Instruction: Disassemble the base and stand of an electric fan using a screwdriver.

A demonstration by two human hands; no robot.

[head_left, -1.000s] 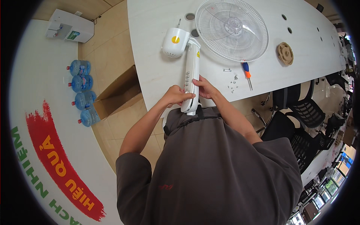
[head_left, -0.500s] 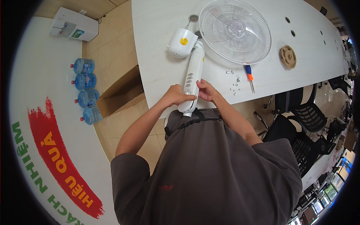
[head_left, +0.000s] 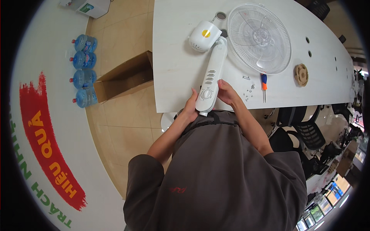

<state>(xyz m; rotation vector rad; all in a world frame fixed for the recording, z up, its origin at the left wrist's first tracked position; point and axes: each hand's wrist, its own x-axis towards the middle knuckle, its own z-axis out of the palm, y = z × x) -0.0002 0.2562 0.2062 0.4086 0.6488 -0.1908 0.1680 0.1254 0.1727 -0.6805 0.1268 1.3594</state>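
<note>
A white fan control housing (head_left: 213, 71) with a row of grey buttons and a round knob lies tilted over the table's front edge, its lower end near my waist. My left hand (head_left: 189, 107) holds its lower left side, the thumb along the edge and the other fingers mostly hidden beneath. On the right side, my right hand (head_left: 228, 93) grips it, fingertips partly behind the housing. A white motor cover (head_left: 205, 36) with a yellow sticker adjoins the housing's far end. Right of it lies a round clear fan grille (head_left: 252, 50).
A screwdriver (head_left: 264, 81) with a blue and orange handle lies by small metal parts (head_left: 250, 91) on the white table (head_left: 175, 77). Farther right is a brown moulded piece (head_left: 301, 75). An open cardboard box (head_left: 127, 79), water bottles (head_left: 84, 79) and black chairs (head_left: 308, 134) stand around.
My left hand has shifted off the housing's front to its left side, uncovering the knob. The right hand still holds the right side. The whole view has shifted.
</note>
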